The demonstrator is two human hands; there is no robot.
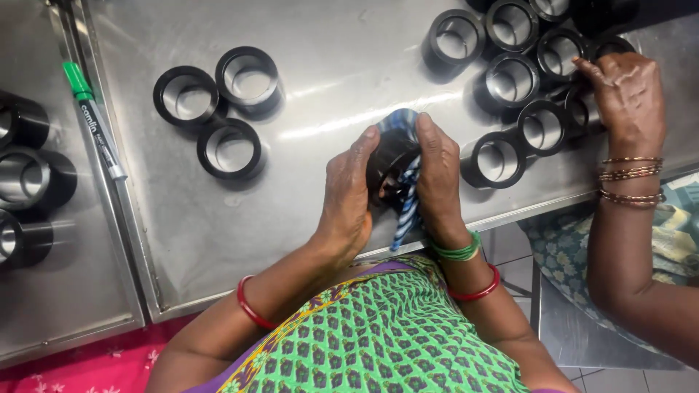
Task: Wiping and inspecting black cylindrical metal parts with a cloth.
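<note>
At the centre of the frame my left hand (348,191) and my right hand (437,178) are pressed in from either side on one black ring (389,156), which I hold just above the near edge of the steel desk (342,58). A blue-and-white striped cloth (406,211) is wrapped over the top of the ring and hangs down between my palms; my fingers are curled closed on ring and cloth together. The ring's inner face is mostly hidden by the cloth and my thumbs.

In the upper left of the desk sits a cluster of three black rings (218,102) with shiny metal bores, open ends up, touching or just beside one another. In the upper right lies a larger group of the same rings (513,80), packed close. Another person's hand (626,94) with bangles on the wrist rests on the right edge of that group, fingertips touching a ring; whether it grips one I cannot tell.

At the far left a second steel tray (65,291) carries more black-and-metal sleeves (25,175). A green-capped marker pen (93,120) lies along the seam between tray and desk.
</note>
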